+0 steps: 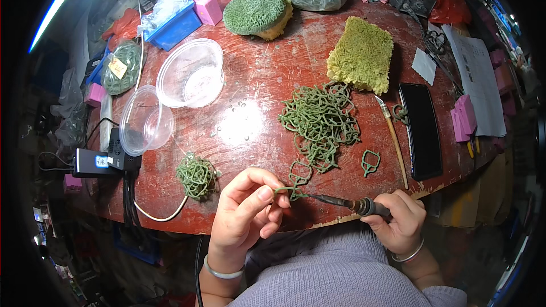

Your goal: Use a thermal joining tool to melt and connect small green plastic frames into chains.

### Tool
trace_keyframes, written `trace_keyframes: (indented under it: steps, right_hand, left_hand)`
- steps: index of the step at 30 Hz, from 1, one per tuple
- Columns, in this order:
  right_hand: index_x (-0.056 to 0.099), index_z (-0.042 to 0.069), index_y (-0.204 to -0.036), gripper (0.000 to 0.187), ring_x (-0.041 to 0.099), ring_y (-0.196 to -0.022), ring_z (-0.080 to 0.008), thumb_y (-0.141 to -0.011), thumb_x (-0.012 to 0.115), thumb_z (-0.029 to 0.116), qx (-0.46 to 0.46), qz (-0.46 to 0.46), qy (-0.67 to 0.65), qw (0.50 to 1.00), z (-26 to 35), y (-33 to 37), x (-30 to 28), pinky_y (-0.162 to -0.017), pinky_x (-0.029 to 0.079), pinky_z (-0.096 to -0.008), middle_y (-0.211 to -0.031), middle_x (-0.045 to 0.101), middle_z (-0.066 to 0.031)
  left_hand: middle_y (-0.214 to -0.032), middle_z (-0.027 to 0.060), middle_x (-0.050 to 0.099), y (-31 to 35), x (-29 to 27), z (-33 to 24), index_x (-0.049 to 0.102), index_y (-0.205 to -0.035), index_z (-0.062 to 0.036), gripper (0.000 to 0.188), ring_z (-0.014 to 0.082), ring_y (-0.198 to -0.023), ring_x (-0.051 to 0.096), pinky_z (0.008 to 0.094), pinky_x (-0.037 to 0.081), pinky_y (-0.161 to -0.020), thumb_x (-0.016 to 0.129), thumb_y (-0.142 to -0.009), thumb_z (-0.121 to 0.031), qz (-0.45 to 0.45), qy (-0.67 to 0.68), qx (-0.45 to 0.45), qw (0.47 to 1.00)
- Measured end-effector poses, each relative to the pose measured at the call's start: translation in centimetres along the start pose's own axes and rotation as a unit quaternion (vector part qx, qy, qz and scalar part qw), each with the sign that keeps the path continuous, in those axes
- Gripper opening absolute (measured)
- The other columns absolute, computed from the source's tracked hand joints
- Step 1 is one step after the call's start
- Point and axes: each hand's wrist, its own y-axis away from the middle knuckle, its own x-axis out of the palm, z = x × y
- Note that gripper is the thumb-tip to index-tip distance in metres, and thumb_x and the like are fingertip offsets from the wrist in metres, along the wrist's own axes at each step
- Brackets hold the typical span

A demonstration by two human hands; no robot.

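Between thumb and fingers, my left hand (250,202) pinches a small green looped piece (294,191) near the table's front edge. My right hand (400,219) is closed round the handle of a soldering iron (341,202). The iron's dark tip points left and meets or nearly meets the green piece; which, I cannot tell. Just beyond lies another green loop (300,171), and a single one (371,162) rests farther right. A tangled heap of green loops (321,122) fills the middle of the table. Left of my left hand sits a smaller green bundle (195,176).
Two clear plastic tubs (190,74) stand at the left. Green and yellow sponges (364,54) lie toward the back. A wooden-handled craft knife (392,139) and a black phone (421,131) are on the right. A blue bin (172,27) and pink blocks (208,9) line the back left.
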Motion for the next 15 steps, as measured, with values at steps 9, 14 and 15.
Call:
trace_keyframes:
  steps: [9, 14, 15]
  right_hand:
    - [0.063, 0.003, -0.085, 0.036, 0.055, -0.049, -0.0183, -0.081, 0.079, 0.035, 0.006, -0.025, -0.017, 1.0, -0.32, 0.15, 0.15, -0.044, 0.042, -0.0305, -0.063, 0.055, -0.0043]
    - [0.063, 0.003, -0.085, 0.037, 0.055, -0.05, -0.019, -0.082, 0.079, 0.036, -0.002, -0.032, -0.018, 0.999, -0.27, 0.02, 0.28, -0.044, 0.042, -0.0307, -0.063, 0.055, -0.005]
    - [0.063, 0.003, -0.085, 0.037, 0.055, -0.05, -0.019, -0.082, 0.079, 0.036, -0.002, -0.032, -0.018, 0.999, -0.28, 0.02, 0.3, -0.044, 0.042, -0.0307, -0.063, 0.055, -0.005]
  left_hand:
    - [-0.088, 0.0143, 0.063, 0.03, -0.02, -0.01, 0.057, -0.106, 0.0003, 0.011, 0.0109, -0.064, 0.055, 0.0194, 0.043, -0.044, 0.053, -0.099, -0.008, 0.003, 0.002, 0.001, 1.0]
    - [-0.088, 0.0142, 0.063, 0.01, -0.04, 0.01, 0.057, -0.106, 0.0006, 0.011, 0.0108, -0.063, 0.055, 0.0194, 0.043, -0.044, 0.053, -0.099, -0.008, 0.003, 0.004, 0.0, 1.0]
    - [-0.088, 0.0142, 0.063, 0.01, -0.05, 0.01, 0.057, -0.106, 0.0008, 0.011, 0.0108, -0.063, 0.055, 0.0195, 0.043, -0.044, 0.053, -0.099, -0.008, 0.003, 0.004, 0.0, 1.0]
